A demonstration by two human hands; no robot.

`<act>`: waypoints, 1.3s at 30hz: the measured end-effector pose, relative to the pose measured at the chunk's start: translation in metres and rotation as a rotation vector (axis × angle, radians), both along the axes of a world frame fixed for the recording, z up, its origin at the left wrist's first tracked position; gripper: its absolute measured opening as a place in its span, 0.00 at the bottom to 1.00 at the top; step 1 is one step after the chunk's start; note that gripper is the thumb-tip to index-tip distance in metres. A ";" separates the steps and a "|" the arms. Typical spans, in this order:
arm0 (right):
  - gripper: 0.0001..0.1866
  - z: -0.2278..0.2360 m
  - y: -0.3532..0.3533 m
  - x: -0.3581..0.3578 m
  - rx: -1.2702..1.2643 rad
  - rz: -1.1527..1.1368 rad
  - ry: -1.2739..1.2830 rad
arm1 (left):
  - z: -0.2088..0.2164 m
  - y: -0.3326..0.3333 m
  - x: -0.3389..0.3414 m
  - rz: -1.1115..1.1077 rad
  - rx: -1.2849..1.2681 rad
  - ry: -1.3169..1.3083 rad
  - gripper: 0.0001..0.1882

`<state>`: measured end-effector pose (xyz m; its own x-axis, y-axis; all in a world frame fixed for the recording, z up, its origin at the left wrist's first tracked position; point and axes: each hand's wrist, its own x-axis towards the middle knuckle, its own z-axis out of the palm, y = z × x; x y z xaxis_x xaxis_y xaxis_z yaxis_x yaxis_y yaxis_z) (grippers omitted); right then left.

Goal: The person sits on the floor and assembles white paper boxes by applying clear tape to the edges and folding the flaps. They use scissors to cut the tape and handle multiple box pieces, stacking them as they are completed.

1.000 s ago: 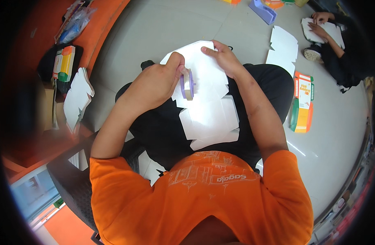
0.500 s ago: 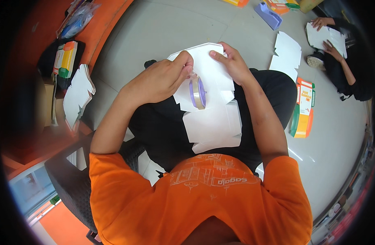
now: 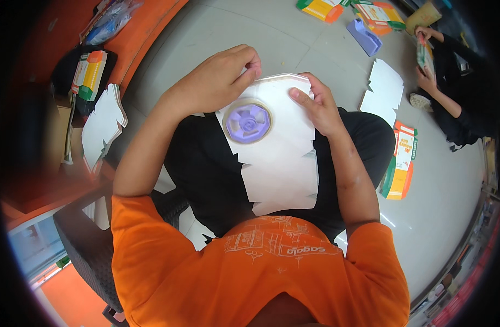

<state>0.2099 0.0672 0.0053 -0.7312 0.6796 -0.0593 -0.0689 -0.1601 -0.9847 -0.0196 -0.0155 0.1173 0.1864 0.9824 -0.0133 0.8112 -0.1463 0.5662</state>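
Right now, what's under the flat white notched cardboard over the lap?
Black fabric trousers show around the flat white notched cardboard. The bare right hand has its thumb on top, fingers partly hidden behind the edge. Anything directly beneath is covered; can't tell.

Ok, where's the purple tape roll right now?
In the head view, the purple tape roll shows over the left part of the white cardboard sheet, just below the left hand.
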 end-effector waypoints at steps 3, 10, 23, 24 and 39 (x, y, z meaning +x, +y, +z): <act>0.16 0.000 -0.001 0.000 -0.042 0.003 0.051 | -0.007 0.005 -0.006 0.038 -0.102 -0.123 0.11; 0.18 -0.001 0.002 -0.005 0.016 -0.006 -0.073 | -0.019 0.008 -0.008 0.103 -0.175 -0.196 0.11; 0.19 -0.027 0.015 -0.042 0.190 -0.015 -0.323 | -0.103 0.001 -0.018 0.401 0.013 -0.325 0.09; 0.19 -0.028 0.015 -0.042 0.214 -0.013 -0.326 | -0.104 0.001 -0.018 0.407 0.022 -0.318 0.10; 0.22 -0.038 0.018 -0.046 0.306 0.044 -0.268 | -0.121 -0.006 -0.017 0.428 0.187 -0.296 0.08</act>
<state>0.1636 0.0855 -0.0328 -0.7460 0.6639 -0.0513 0.1965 0.1459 -0.9696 -0.0364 -0.0215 -0.0033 -0.2608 0.9518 0.1614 0.6303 0.0412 0.7753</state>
